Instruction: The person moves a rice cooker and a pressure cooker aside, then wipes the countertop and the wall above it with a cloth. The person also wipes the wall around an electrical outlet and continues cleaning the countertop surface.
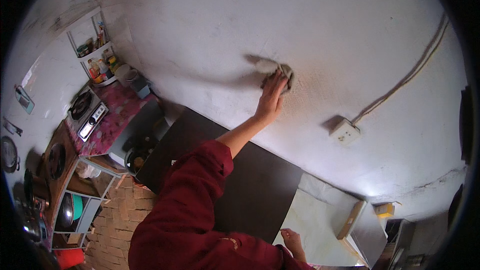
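Observation:
My left hand presses a crumpled, dirty grey-beige cloth against the white wall. The fingers lie spread over the cloth, and part of it sticks out to the upper left. Just right of the cloth, a brownish stained patch marks the wall. Below the outstretched arm in its dark red sleeve is a dark, flat tabletop. Low in the view, my right hand is loosely curled in front of a pale surface; whether its fingers hold anything is not clear.
A white socket box with a cable sits on the wall to the right. At left, a gas stove stands on a pink patterned counter, beside a corner shelf of bottles. A box-like panel stands lower right.

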Tool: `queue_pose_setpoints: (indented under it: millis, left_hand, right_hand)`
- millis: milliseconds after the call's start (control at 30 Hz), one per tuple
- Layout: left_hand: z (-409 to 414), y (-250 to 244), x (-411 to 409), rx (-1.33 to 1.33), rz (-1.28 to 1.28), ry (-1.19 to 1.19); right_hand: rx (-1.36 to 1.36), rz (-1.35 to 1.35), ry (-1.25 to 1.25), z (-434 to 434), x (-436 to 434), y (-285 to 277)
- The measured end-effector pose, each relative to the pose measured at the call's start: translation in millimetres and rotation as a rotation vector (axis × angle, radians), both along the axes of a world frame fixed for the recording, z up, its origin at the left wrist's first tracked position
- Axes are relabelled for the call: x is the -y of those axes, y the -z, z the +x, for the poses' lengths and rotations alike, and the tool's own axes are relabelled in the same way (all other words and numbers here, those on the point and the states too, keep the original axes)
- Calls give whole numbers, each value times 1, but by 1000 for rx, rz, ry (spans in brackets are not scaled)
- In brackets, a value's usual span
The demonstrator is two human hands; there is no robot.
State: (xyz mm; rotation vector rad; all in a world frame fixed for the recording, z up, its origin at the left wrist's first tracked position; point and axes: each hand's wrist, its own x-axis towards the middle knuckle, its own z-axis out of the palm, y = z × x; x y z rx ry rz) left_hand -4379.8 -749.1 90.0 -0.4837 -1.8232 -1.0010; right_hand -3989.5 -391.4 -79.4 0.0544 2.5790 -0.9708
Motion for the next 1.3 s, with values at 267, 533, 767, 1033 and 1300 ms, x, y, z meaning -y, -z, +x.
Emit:
queue_pose_setpoints:
  millis: [267,533,767,1033,1300]
  left_hand:
    - [-37,-66,78,-80,700,-239]
    - [8,20,-55,-2,-192,62]
    - [-31,-55,-49,-89,128,-113]
    - [19,70,-79,34,-455,120]
    - [-3,-111,-85,-328,-289,21]
  right_hand:
    - [-26,76,105,17,-27,-16]
    - [-15,-6,136,40,-33,-13]
    - [-53,10,229,57,-57,-17]
    - [-46,-42,216,91,-75,-1]
    - [-98,-17,235,104,-96,8]
